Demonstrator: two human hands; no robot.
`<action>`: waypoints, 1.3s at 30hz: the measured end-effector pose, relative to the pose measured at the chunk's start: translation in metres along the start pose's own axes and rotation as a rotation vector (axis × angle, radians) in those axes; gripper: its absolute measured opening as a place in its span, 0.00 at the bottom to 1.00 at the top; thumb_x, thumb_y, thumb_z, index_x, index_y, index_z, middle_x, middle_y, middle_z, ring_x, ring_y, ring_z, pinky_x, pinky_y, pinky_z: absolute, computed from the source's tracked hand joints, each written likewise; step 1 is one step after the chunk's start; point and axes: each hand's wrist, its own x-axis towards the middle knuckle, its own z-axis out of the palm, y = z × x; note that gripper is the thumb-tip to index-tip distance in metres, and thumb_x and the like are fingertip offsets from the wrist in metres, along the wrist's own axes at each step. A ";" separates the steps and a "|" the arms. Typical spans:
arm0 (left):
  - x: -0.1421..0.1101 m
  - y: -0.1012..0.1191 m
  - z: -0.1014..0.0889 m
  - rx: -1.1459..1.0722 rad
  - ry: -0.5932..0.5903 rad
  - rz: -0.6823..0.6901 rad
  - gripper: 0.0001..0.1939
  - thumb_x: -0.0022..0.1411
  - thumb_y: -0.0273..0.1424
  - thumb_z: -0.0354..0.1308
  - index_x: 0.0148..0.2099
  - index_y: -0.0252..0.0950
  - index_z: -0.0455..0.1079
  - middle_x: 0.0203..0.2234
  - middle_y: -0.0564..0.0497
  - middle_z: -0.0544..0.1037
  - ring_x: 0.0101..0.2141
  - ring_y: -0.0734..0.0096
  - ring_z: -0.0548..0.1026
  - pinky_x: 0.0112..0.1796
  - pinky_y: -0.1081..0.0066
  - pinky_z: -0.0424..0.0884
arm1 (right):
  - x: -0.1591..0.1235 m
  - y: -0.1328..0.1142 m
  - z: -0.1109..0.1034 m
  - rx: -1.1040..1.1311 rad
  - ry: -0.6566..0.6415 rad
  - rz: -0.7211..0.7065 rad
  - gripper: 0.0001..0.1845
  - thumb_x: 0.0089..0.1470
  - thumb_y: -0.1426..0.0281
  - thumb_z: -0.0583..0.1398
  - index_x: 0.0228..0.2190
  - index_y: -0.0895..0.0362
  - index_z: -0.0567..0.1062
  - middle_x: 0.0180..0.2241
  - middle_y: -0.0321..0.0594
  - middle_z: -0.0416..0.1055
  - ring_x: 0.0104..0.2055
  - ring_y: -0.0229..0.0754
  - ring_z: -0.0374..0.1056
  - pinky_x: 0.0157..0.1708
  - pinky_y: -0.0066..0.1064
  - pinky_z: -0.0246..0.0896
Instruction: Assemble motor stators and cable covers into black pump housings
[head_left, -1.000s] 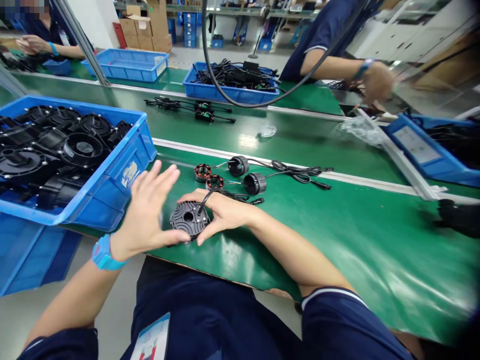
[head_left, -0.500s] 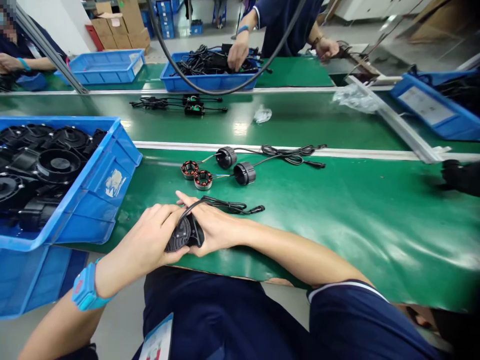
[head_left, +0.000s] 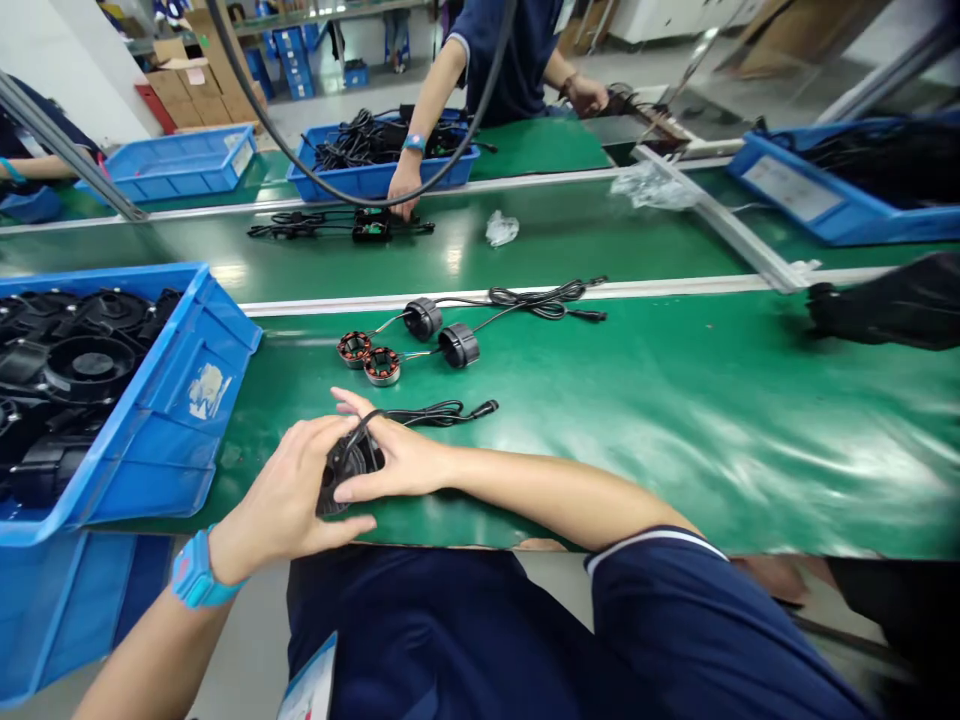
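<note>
A black round motor housing [head_left: 352, 463] with a cable is between my two hands near the table's front edge. My left hand [head_left: 281, 490] wraps its left side, the fingers over the far edge and the thumb stretched out below. Gripping from the right, my right hand [head_left: 401, 460] lays its thumb across the top; its underside fingers are hidden. The housing's black cable [head_left: 442, 412] loops over my right hand and lies beyond it, ending in a connector. Farther off rest two copper-wound stators [head_left: 382, 367], wired to black round caps [head_left: 459, 345] with bundled cables [head_left: 540, 298].
At left stands a blue bin [head_left: 225, 400] full of black housings. Across the strip, a co-worker's hand [head_left: 406, 185] reaches to small circuit boards [head_left: 371, 225] with cables. A crumpled plastic bag [head_left: 502, 229] lies nearby. A metal bar [head_left: 731, 225] and a black object [head_left: 885, 300] are right.
My right thumb has come over the top of the housing, and my left thumb has moved off it. The co-worker's hand has gone from the blue bin to the circuit boards. The view has shifted.
</note>
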 end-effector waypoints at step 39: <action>-0.003 0.019 0.133 0.092 0.019 0.073 0.27 0.66 0.50 0.58 0.62 0.44 0.68 0.57 0.44 0.73 0.53 0.56 0.73 0.47 0.60 0.72 | -0.275 -0.018 -0.335 -0.115 1.962 0.417 0.48 0.63 0.51 0.60 0.73 0.52 0.45 0.69 0.52 0.53 0.60 0.54 0.67 0.48 0.44 0.75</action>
